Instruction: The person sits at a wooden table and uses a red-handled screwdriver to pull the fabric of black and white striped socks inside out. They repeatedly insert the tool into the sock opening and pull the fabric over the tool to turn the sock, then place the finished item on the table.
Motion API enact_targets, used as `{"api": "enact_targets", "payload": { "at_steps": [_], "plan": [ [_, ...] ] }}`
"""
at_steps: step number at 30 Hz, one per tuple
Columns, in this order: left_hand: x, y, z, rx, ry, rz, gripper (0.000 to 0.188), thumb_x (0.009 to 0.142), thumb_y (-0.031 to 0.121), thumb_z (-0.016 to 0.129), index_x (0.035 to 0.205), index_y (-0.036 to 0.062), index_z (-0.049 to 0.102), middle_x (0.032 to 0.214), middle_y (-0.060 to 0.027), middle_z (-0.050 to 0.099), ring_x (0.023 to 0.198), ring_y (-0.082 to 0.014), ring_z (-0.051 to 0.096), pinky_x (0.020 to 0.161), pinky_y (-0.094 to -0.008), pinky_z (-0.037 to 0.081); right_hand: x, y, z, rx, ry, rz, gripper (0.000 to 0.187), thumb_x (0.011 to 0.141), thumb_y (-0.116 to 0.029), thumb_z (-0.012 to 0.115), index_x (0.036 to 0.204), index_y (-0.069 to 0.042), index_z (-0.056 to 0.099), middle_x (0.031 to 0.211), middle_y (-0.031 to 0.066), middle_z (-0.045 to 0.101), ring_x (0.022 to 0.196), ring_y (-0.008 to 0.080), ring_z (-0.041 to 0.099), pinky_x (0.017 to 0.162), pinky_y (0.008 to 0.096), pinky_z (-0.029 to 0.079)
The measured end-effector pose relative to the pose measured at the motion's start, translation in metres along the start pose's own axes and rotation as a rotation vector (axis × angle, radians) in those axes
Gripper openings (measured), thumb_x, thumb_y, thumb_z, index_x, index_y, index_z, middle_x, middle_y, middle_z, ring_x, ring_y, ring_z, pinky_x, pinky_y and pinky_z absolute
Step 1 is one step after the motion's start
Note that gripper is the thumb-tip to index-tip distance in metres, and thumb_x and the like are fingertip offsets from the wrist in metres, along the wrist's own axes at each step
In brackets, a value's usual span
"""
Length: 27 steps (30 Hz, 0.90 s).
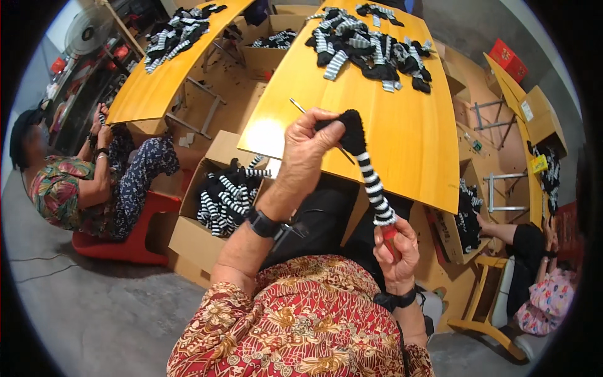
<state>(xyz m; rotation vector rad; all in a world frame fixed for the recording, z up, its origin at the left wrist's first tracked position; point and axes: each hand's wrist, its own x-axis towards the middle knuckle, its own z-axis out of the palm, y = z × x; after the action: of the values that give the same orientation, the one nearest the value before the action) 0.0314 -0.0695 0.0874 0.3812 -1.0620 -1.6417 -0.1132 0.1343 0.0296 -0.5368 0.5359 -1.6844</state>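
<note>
A sock-like knitted piece (pixel 372 182) stretches between my two hands, with black and white stripes along its length and a plain black upper end. My left hand (pixel 308 147) is closed, pinching that black end between thumb and fingers. Lower and to the right, my right hand (pixel 399 251) is wrapped round a red handle (pixel 389 239) at the white striped cuff. Whatever the handle belongs to is hidden inside the knit. A thin metal rod (pixel 298 105) shows on both sides of my left hand; whether the hand holds it I cannot tell.
A yellow table (pixel 414 151) stands ahead, bearing a heap of striped knits (pixel 370 47). Left of my legs is a cardboard box (pixel 188 207) of similar pieces; another box (pixel 468 245) is at right. One person (pixel 69 188) sits at left, another (pixel 546 295) at right.
</note>
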Motion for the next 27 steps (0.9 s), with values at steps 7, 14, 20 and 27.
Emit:
{"api": "enact_targets", "payload": {
  "at_steps": [7, 14, 20, 27],
  "plan": [
    [-0.011, -0.015, 0.009, -0.11, -0.05, -0.001, 0.014, 0.093, 0.007, 0.06, 0.106, 0.005, 0.057, 0.099, -0.0088, 0.067, 0.087, -0.0157, 0.066, 0.08, -0.0292, 0.055, 0.005, -0.001, 0.005, 0.072, 0.001, 0.025, 0.039, 0.09, -0.013, 0.06, 0.128, -0.011, 0.058, 0.093, 0.0235, 0.061, 0.049, 0.0091, 0.048, 0.045, 0.0205, 0.042],
    [-0.009, -0.007, 0.007, -0.056, -0.029, -0.036, 0.013, 0.091, 0.01, 0.064, 0.101, 0.0034, 0.059, 0.091, -0.0049, 0.068, 0.079, -0.011, 0.066, 0.072, -0.0253, 0.056, 0.015, -0.002, 0.013, -0.081, 0.084, -0.011, 0.042, 0.087, -0.015, 0.065, 0.126, -0.002, 0.056, 0.092, 0.0199, 0.063, 0.052, 0.0104, 0.052, 0.044, 0.0196, 0.042],
    [0.004, 0.006, -0.004, -0.212, -0.053, -0.219, 0.018, 0.094, 0.016, 0.06, 0.108, 0.0042, 0.06, 0.097, -0.0093, 0.067, 0.087, -0.0207, 0.068, 0.079, -0.0344, 0.057, 0.01, -0.01, 0.013, -0.218, 0.052, -0.008, 0.04, 0.088, -0.014, 0.063, 0.125, 0.0, 0.056, 0.091, 0.0194, 0.063, 0.052, 0.0092, 0.05, 0.045, 0.0198, 0.041],
    [0.01, 0.007, -0.009, 0.147, -0.098, -0.084, 0.013, 0.089, 0.013, 0.067, 0.097, 0.0029, 0.064, 0.088, -0.0029, 0.068, 0.083, -0.0109, 0.064, 0.079, -0.0256, 0.051, 0.002, -0.008, 0.019, -0.269, 0.14, -0.01, 0.039, 0.089, -0.012, 0.062, 0.125, 0.002, 0.055, 0.094, 0.0189, 0.064, 0.053, 0.0093, 0.051, 0.045, 0.0202, 0.041]
  ]
}}
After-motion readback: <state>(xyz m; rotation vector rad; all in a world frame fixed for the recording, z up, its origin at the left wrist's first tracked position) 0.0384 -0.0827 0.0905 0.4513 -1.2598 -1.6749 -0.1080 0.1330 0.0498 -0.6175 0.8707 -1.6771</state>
